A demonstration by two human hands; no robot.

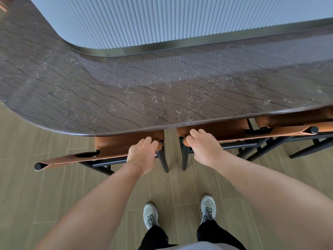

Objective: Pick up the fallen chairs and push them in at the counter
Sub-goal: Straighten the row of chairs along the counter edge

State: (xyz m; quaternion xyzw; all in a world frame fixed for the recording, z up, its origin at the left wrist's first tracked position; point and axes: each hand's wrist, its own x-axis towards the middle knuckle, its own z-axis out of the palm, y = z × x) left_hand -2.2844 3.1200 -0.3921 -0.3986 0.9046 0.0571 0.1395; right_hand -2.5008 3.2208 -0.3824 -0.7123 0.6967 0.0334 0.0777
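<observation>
At centre frame the left hand [142,153] grips the left chair [115,147] by its backrest corner and the right hand [204,146] grips the right chair [225,129], both upright, seats under the marble counter [126,91].

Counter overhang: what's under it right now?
Under the counter edge sit tan seats of the left chair, the right chair and a third chair. The slab hides their fronts and front legs.

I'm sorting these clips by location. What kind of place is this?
Probably a café, bar or reception area: a long dark marble counter against a fluted panel wall, with tan leather chairs tucked under it.
</observation>
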